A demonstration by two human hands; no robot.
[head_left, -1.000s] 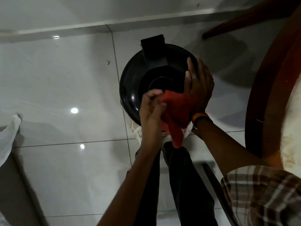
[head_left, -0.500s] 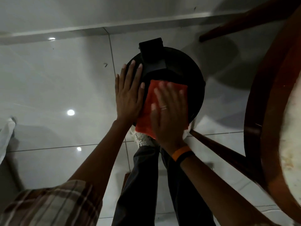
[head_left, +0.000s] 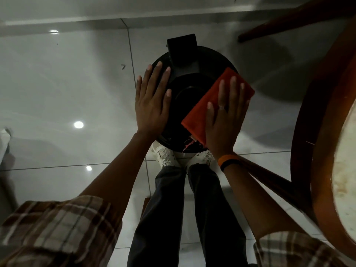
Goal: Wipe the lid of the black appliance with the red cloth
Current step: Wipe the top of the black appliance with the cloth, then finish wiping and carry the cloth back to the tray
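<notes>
A round black appliance stands on the white tiled floor in front of my feet, its domed lid point(head_left: 189, 89) facing up and a boxy black handle at its far edge. The red cloth point(head_left: 204, 105), folded flat, lies on the right half of the lid. My right hand point(head_left: 225, 116) presses flat on the cloth with fingers spread, a ring on one finger and an orange and black band at the wrist. My left hand point(head_left: 152, 99) rests flat and open on the lid's left rim, holding nothing.
A round wooden table point(head_left: 325, 132) with dark legs stands close on the right, one leg running under my right forearm. My white shoes point(head_left: 165, 157) touch the appliance's near side. A white bag point(head_left: 4, 137) lies at the left edge. Wall skirting runs across the top.
The cloth was bunched between both hands, then spread flat on the lid's middle. My right hand has since slid it to the lid's right side. My left hand stays on the left rim.
</notes>
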